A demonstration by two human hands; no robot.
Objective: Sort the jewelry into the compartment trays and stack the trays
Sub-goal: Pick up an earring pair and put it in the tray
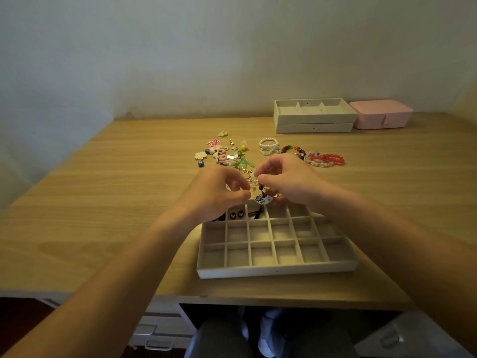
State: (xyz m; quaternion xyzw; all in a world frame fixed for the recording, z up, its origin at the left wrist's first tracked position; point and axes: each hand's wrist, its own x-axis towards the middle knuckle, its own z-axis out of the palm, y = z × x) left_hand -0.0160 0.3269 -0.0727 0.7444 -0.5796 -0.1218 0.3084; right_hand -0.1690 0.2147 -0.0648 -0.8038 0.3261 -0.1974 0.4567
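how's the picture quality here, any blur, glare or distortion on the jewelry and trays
Head view: dim, warm, even light, soft shadows, no glare; the head view's wide angle bows the table edges and stretches the forearms; the jewelry pile and the earring pinched by the left hand and right hand look soft, fine detail unreadable; the grid tray is sharper.

The desk shows pale wood grain with a smooth, low-sheen finish. The compartment tray looks matt and velvety, like cloth lining. The red bead bracelet is glossy and translucent, and the pearl bracelet has a soft lustre. The fan earring has a shiny printed face. The pink box looks smooth and matt.
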